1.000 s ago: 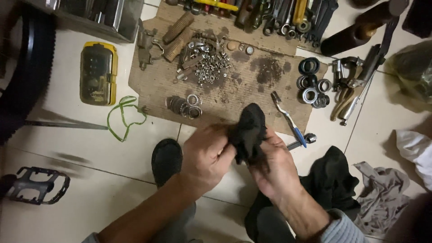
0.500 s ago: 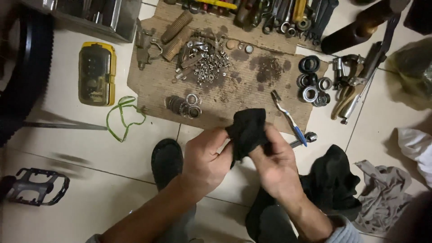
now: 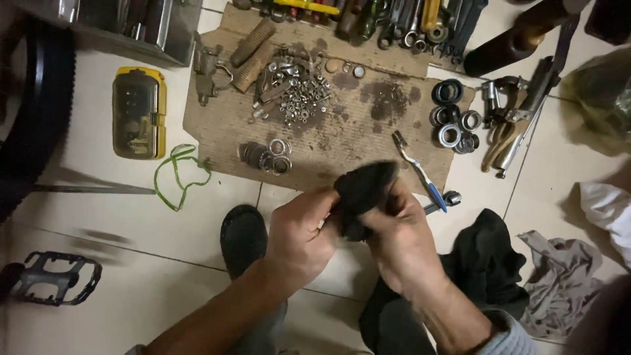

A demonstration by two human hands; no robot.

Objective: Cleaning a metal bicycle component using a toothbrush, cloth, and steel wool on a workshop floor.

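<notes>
Both hands, left hand (image 3: 303, 230) and right hand (image 3: 402, 242), are clenching a black rag (image 3: 360, 194) over the cardboard (image 3: 217, 118), risking whatever's wrapped inside slipping into the scattered nuts (image 3: 299, 98)

A single head-worn camera is looking almost straight down from above the person's lap at a tiled floor (image 3: 98, 197). It is sitting close enough that the forearms are entering from the bottom edge, with the left hand (image 3: 302, 233) and right hand (image 3: 401, 240) filling the lower middle. The cardboard sheet (image 3: 342, 144) is lying across the upper half, its far side cropped by the top edge. No second view is sharing the scene.
</notes>
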